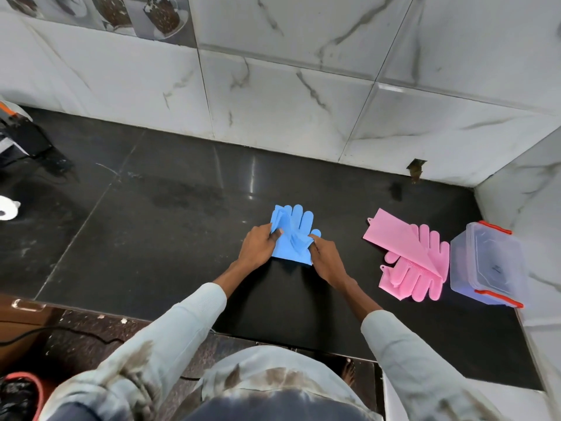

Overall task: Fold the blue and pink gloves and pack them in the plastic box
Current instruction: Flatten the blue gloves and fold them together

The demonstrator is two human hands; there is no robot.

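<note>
Both of your hands, the left hand [258, 247] and right hand [328, 259], pinch the blue gloves [293, 235] mid-fold on the dark counter [151, 226], while the pink gloves [409, 256] lie unfolded beside the plastic box [485, 265], nothing packed yet.

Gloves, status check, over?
Both hands, left hand and right hand, gripping blue gloves. Pink gloves waiting beside box. Nothing blocking.

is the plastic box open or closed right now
Closed: the plastic box has its lid on, with the red clips at both ends, and sits beside the pink gloves on the black counter.
</note>
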